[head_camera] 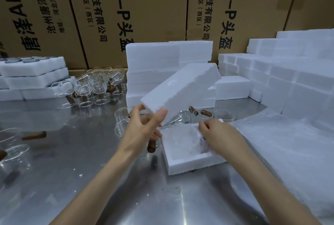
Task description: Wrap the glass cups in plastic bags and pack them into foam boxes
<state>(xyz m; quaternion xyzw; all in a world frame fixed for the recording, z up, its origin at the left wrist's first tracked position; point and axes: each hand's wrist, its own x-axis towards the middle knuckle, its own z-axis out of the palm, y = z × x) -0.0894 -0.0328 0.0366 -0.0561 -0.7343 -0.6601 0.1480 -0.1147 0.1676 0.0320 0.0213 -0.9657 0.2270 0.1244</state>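
Head view shows the bagged glass cup (188,139) seated in the foam box base (189,163) mid-worktop, right hand (216,134) pinching its plastic; foam lid (182,87), gripped at its near corner by the left hand (142,130), slants up-right above it

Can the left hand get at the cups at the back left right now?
Probably not: the left hand grips a foam lid, so it is busy, though the table towards those cups looks unobstructed.

We see a white foam lid (182,88) tilted above an open foam box (188,162) on the table, a bagged glass cup (186,139) inside, with loose wooden-handled cups (94,87) clustered behind.
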